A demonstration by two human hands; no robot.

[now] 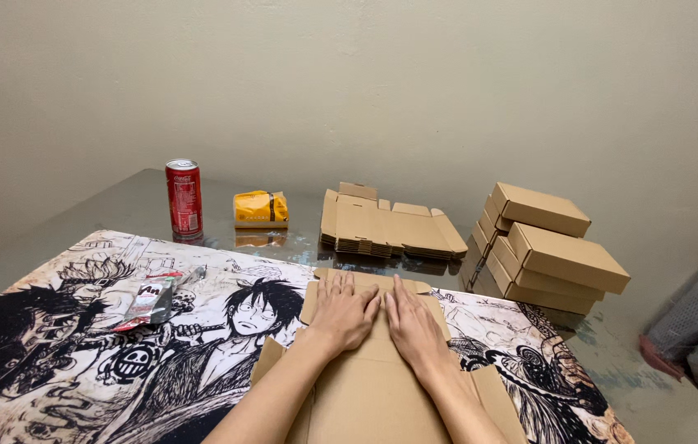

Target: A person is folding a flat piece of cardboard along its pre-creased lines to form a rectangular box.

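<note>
Glass table bearing illustrated mat, can, boxes.

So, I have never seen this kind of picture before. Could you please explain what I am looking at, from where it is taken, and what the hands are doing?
There is no machine here. A person wears a camera on the head, so this one picture looks down at their own two bare hands.

The left hand and the right hand lie flat, side by side, pressing on an unfolded cardboard box blank. Neither hand grips anything.

The blank lies on a black-and-white comic-print mat that covers part of a glass-topped table. Farther back are a pile of flat box blanks and, to the right, a stack of finished closed boxes. On the left stand a red drink can and a small yellow packet; a snack wrapper lies on the mat.
</note>
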